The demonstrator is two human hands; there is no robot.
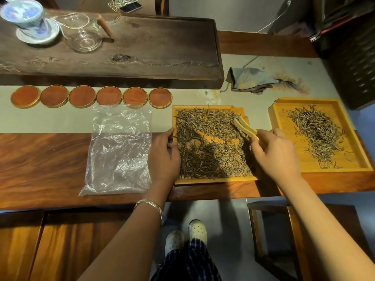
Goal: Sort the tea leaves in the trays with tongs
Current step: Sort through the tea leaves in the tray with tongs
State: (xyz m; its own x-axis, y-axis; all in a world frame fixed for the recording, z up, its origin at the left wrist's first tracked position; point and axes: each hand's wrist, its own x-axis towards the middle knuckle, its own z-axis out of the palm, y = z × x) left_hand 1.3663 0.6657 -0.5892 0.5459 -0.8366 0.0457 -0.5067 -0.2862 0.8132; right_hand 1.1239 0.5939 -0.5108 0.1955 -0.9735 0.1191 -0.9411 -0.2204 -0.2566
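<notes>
One leaf at a time seems wise, the right hand (278, 153) pinching the tongs (245, 126) lightly over the centre tray (215, 180) while the left hand (164, 155) grips its rim.

back of tongs (244, 126) inside right hand (278, 155); lidded cup (26, 17) partly past top edge

Counter (40, 159): a long dark wooden tea board (142, 47) stood rear left, bearing a blue-and-white porcelain lidded cup (26, 19) and clear glass pitcher (83, 37). Six round reddish coasters (82, 96) lined its front; a clear plastic bag (119, 149) lay before them. Right of the bag sat a square yellow bamboo tray (215, 180), pale bamboo tongs (244, 125) over it; a second bamboo tray (334, 170) farther right; a grey cloth (249, 80) behind both.
</notes>
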